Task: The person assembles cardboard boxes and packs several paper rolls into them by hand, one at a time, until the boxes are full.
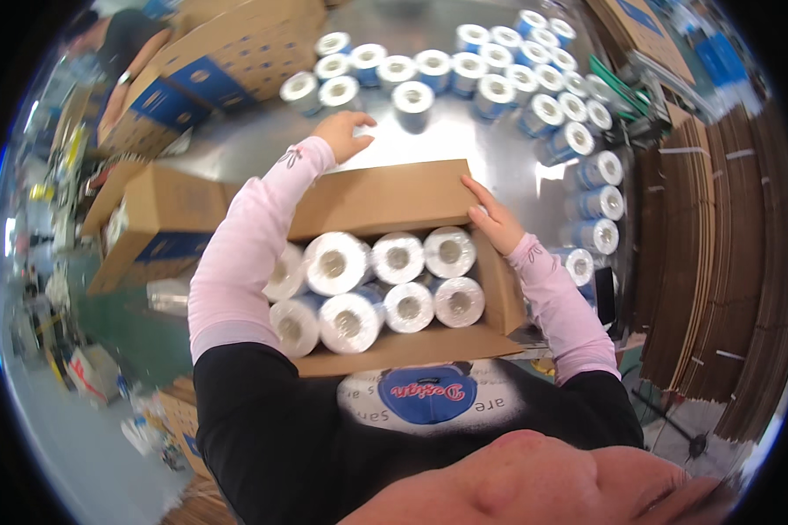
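Right in front of me, an open cardboard box [394, 197] holds two rows of white wrapped rolls [409, 308], standing on end with their hollow cores facing up. My left hand [346, 136] reaches past the box's far flap over the metal table, fingers apart and nothing in them. Nearest to it are loose rolls with blue sides, one roll [339, 92] just beyond the fingertips and another roll [412, 105] to the right. At the box's far right corner, my right hand [496, 220] grips the cardboard edge, thumb on the inner side.
Many loose rolls [496, 94] stand across the metal table [254, 140] and down its right side. Another open box [171, 206] sits at the left, with bigger printed cartons [236, 52] behind. Stacked flat cardboard [718, 254] lines the right. A co-worker [127, 52] bends at the far left.
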Demonstrator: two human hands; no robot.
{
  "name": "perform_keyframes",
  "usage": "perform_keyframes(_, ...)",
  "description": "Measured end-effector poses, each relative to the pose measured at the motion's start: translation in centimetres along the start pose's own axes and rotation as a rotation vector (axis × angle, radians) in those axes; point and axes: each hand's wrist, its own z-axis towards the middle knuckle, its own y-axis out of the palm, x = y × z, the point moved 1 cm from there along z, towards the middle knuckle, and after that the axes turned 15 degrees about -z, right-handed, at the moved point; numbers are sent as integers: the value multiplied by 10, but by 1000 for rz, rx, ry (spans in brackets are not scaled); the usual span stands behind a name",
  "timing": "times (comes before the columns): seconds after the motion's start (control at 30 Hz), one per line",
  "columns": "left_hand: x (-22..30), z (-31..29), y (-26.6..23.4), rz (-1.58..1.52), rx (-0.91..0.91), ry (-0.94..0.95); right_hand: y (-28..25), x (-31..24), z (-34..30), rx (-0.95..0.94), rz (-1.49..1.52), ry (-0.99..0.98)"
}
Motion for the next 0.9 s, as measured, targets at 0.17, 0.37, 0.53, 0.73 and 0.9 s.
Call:
perform_keyframes(0.17,-35,151,70,364,112,-194,-81,144,26,261,-525,192)
perform_keyframes(0.37,-60,238,113,423,182,-287,-247,251,104,221,-1472,209)
perform_keyframes(0.53,-94,263,115,545,-9,-320,-268,339,171,-205,-1331,416)
perform_keyframes(0.73,-56,263,105,581,14,-464,-286,410,194,-294,-1424,693)
perform_keyframes(0.9,-57,204,115,521,-63,-538,-213,269,131,-386,-1246,589)
